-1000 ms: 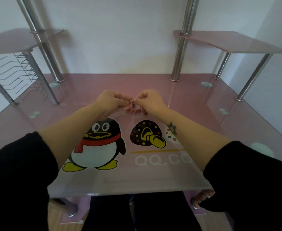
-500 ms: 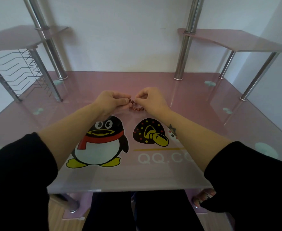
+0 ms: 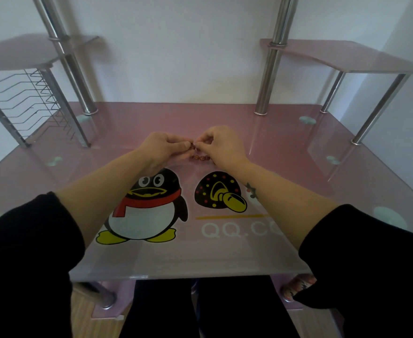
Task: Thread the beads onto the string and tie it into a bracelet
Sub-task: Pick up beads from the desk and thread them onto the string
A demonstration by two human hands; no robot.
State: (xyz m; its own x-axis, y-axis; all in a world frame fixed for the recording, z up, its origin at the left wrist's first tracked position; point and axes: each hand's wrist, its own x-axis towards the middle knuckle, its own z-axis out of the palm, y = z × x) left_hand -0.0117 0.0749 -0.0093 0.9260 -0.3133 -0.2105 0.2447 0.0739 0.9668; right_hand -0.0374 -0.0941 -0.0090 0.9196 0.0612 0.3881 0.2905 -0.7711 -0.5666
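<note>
Both hands meet over the middle of the pink glass desk (image 3: 286, 167). My left hand (image 3: 162, 148) pinches a small dark red bead (image 3: 192, 146) between thumb and forefinger. My right hand (image 3: 221, 145) pinches right beside it, fingertips almost touching the left ones. The string itself is too thin to see. A short row of dark red beads (image 3: 200, 157) hangs or lies just below the fingertips, partly hidden by my right hand.
A penguin print (image 3: 147, 206) and a mushroom print (image 3: 219, 191) mark the desk's near half. Chrome posts (image 3: 267, 76) rise at the back. A wire rack (image 3: 27, 103) stands at the left. Raised pink shelves (image 3: 347, 57) sit on both sides.
Both hands have stayed pinched together at the same spot on the desk. My view has tilted slightly, so the desk sits a little lower in the picture.
</note>
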